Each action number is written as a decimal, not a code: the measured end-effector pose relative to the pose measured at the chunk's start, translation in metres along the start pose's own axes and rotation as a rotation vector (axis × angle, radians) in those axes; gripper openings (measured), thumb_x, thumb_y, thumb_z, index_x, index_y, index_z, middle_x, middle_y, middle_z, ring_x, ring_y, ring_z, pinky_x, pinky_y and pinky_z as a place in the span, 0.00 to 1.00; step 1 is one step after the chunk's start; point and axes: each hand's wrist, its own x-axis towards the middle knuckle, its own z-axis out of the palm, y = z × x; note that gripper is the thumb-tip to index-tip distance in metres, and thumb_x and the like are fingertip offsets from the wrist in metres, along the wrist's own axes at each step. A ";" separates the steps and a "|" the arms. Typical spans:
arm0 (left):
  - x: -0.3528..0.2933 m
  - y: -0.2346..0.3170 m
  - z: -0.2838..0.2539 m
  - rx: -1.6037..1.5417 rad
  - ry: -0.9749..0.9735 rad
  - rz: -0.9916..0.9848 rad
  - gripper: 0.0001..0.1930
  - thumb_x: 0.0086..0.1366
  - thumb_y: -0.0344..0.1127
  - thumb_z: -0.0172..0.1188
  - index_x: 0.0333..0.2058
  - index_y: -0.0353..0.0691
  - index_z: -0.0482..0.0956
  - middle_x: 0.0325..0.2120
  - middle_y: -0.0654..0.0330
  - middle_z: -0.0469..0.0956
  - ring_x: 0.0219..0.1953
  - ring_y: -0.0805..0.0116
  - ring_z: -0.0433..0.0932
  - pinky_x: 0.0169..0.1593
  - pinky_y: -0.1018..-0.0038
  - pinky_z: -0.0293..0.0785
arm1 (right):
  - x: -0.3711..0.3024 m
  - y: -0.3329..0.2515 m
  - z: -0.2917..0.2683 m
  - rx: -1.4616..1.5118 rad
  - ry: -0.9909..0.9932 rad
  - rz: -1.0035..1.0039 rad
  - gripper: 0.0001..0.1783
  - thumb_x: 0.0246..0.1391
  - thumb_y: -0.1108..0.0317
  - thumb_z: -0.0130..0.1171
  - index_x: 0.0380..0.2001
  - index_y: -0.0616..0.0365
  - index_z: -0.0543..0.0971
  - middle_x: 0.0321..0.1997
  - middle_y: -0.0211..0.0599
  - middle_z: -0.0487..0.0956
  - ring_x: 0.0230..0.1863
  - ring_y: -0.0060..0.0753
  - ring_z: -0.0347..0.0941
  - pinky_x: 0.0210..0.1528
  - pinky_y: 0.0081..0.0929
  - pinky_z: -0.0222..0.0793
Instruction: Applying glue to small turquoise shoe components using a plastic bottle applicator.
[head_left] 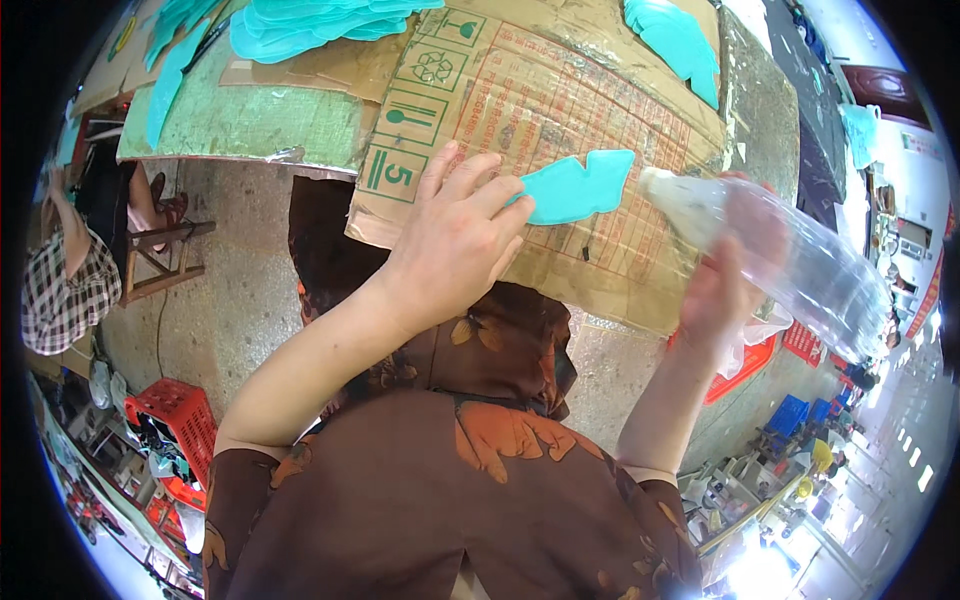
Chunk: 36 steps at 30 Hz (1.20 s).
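Under your left hand (455, 245) lies a flat teal cut-out (578, 186), matt and smooth like foam or soft rubber sheet. It rests on a brown cardboard sheet (560, 110), dull and papery, creased, printed in red and green. Your right hand (722, 290) grips a clear plastic bottle (775, 255), glossy and see-through, with a whitish film inside. Your dress (450, 500) is soft brown cloth with an orange leaf print. The floor (230, 300) looks like rough, mottled concrete.
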 end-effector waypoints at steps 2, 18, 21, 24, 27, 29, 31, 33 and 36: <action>0.000 -0.002 0.003 0.032 0.001 0.023 0.18 0.55 0.34 0.67 0.46 0.42 0.80 0.46 0.61 0.75 0.59 0.55 0.66 0.67 0.49 0.53 | -0.002 0.016 0.001 -0.111 0.042 0.012 0.40 0.44 0.77 0.73 0.61 0.65 0.66 0.59 0.46 0.73 0.60 0.38 0.69 0.64 0.35 0.65; 0.000 -0.008 0.003 0.007 -0.046 -0.005 0.17 0.54 0.32 0.67 0.45 0.43 0.80 0.47 0.63 0.77 0.59 0.55 0.67 0.67 0.47 0.52 | 0.029 0.024 -0.002 -0.504 -0.236 0.150 0.32 0.44 0.74 0.75 0.53 0.68 0.73 0.49 0.40 0.78 0.50 0.31 0.75 0.54 0.29 0.71; 0.003 -0.010 0.004 0.003 -0.031 0.018 0.16 0.54 0.32 0.67 0.43 0.44 0.80 0.46 0.63 0.77 0.59 0.55 0.68 0.67 0.47 0.53 | 0.029 0.030 0.006 -0.543 -0.156 0.131 0.32 0.45 0.74 0.74 0.54 0.68 0.72 0.50 0.40 0.78 0.51 0.32 0.75 0.56 0.29 0.71; 0.007 -0.014 0.005 0.034 -0.038 0.024 0.15 0.54 0.32 0.67 0.42 0.44 0.80 0.44 0.63 0.77 0.58 0.56 0.68 0.67 0.48 0.54 | 0.018 0.024 0.006 -0.523 -0.190 0.147 0.33 0.46 0.73 0.74 0.54 0.68 0.72 0.51 0.40 0.78 0.52 0.32 0.75 0.56 0.30 0.71; 0.010 -0.014 0.007 0.022 -0.028 0.035 0.14 0.54 0.33 0.68 0.40 0.44 0.80 0.41 0.64 0.77 0.56 0.57 0.69 0.66 0.49 0.55 | 0.015 0.016 -0.003 -0.562 -0.322 0.152 0.33 0.45 0.71 0.74 0.54 0.68 0.72 0.51 0.40 0.78 0.51 0.31 0.75 0.55 0.29 0.71; 0.014 -0.011 0.008 -0.002 0.012 0.034 0.13 0.54 0.34 0.68 0.39 0.45 0.80 0.39 0.64 0.77 0.54 0.57 0.70 0.65 0.49 0.56 | 0.026 0.026 -0.007 -0.533 -0.129 0.130 0.32 0.44 0.70 0.75 0.53 0.67 0.73 0.50 0.40 0.78 0.51 0.30 0.75 0.55 0.29 0.71; 0.017 -0.010 0.011 0.008 0.012 0.043 0.12 0.54 0.34 0.68 0.38 0.45 0.80 0.38 0.64 0.77 0.54 0.58 0.70 0.65 0.49 0.57 | 0.031 0.031 0.000 -0.514 -0.157 0.119 0.32 0.44 0.70 0.75 0.52 0.67 0.74 0.49 0.40 0.78 0.50 0.30 0.76 0.55 0.29 0.72; 0.017 -0.011 0.011 0.025 0.016 0.046 0.12 0.54 0.34 0.67 0.38 0.46 0.80 0.38 0.65 0.76 0.54 0.58 0.70 0.65 0.49 0.57 | 0.026 0.032 0.007 -0.531 -0.243 0.072 0.28 0.45 0.72 0.74 0.50 0.65 0.75 0.47 0.38 0.79 0.48 0.29 0.76 0.53 0.29 0.72; 0.016 -0.014 0.012 0.032 0.033 0.030 0.11 0.55 0.34 0.67 0.38 0.46 0.80 0.38 0.65 0.77 0.54 0.58 0.71 0.65 0.49 0.57 | 0.013 0.017 0.004 -0.570 -0.344 0.125 0.28 0.45 0.72 0.74 0.50 0.65 0.76 0.46 0.36 0.79 0.47 0.28 0.76 0.52 0.28 0.73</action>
